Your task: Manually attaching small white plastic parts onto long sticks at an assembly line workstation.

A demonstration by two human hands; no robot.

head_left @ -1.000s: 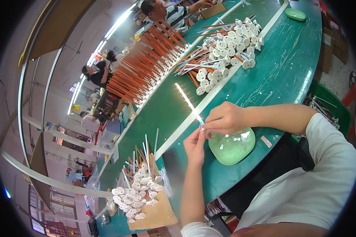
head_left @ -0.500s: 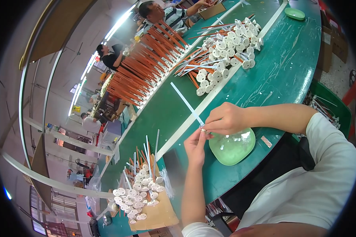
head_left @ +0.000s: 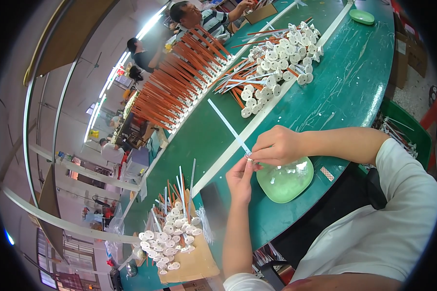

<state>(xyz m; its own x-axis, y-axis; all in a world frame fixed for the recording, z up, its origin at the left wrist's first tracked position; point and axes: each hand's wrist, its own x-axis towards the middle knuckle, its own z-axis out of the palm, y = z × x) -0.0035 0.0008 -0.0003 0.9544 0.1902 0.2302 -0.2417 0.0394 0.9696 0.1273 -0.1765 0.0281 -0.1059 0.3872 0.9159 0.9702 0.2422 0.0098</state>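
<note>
Fingertips of my left hand (head_left: 240, 178) and my right hand (head_left: 277, 146) meet above the green bench, both pinched at the lower end of a pale flat strip (head_left: 226, 124). The strip slants up and to the left, away from the hands. At its lower end, a small white part shows only partly between the fingers. Just beneath my right hand sits a green dish (head_left: 286, 184) with small shiny pieces in it.
White round-based pieces with orange and pale strips lie in a pile (head_left: 284, 58) ahead and another pile (head_left: 170, 237) on cardboard (head_left: 194, 264) at left. Orange strips (head_left: 175, 82) stand in rows beyond. A second green dish (head_left: 361, 17) sits far right. Other people work across the bench.
My hands and the strip stay nearly still, the strip's upper tip shifting very slightly. In the background, a person in dark clothing has moved beyond the orange rows.
</note>
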